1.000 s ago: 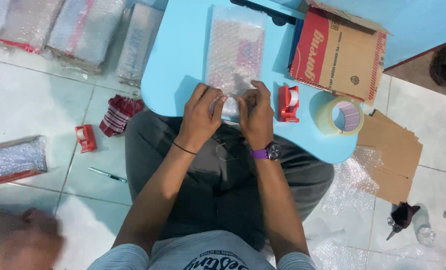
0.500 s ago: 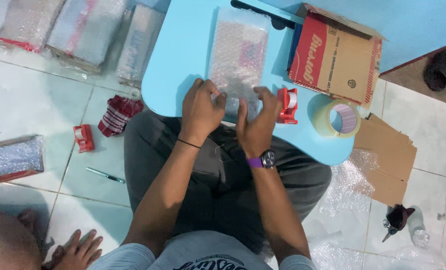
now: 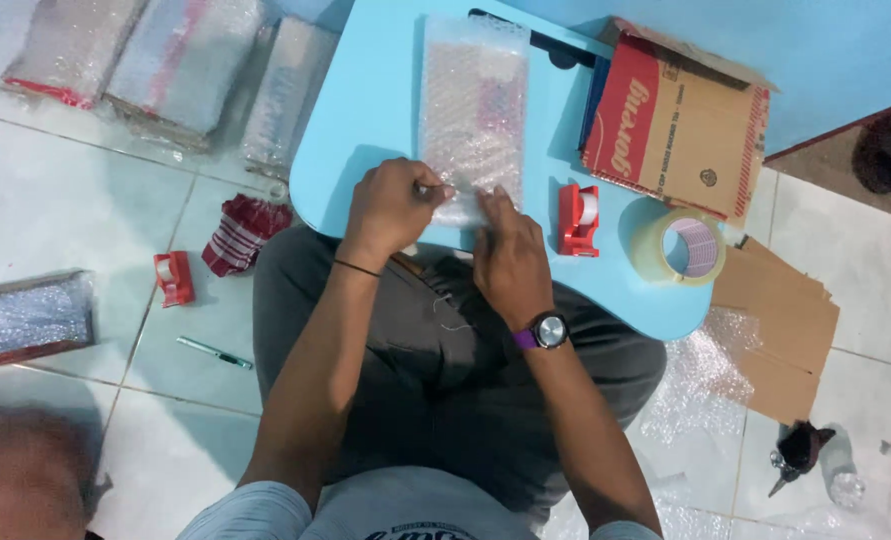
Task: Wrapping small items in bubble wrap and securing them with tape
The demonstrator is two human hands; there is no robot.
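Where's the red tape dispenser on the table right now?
In the head view, the red tape dispenser stands on the light blue table, between the right hand and the clear tape roll.

I see both forearms reaching away from the torso, converging far ahead. My left hand (image 3: 390,208) is curled, fingertips pinched together at its right side. My right hand (image 3: 508,258) lies flatter, fingers extended forward, a watch on that wrist.

Home packing spot: tiled floor (image 3: 85,230), low blue table (image 3: 365,170), bubble-wrapped parcels (image 3: 135,60), tape roll (image 3: 677,248).
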